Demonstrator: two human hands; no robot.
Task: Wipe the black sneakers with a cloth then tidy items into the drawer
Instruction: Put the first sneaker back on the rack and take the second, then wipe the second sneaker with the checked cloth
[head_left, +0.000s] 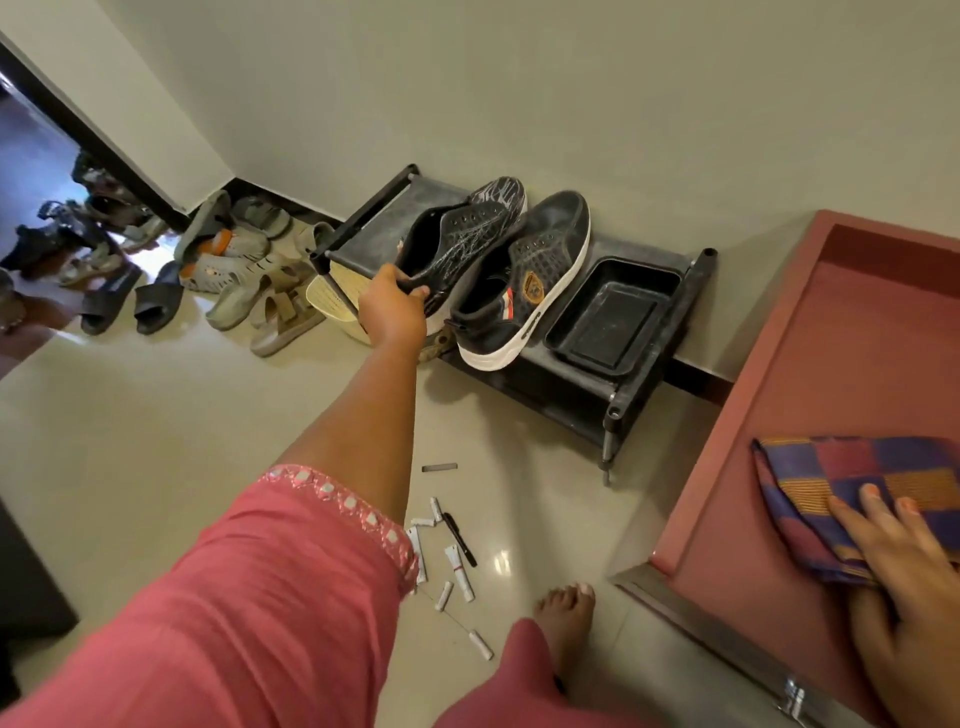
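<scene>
our left hand (392, 306) has its fingers curled on the left sneaker (457, 234) heel, right hand (904, 566) pinching the cloth (810, 473); a loose heel grip could drop it off the rack (649, 384).

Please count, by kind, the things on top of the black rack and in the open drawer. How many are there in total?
Black sneakers: 2
Black tray: 1
Checked cloth: 1
Total: 4
</scene>
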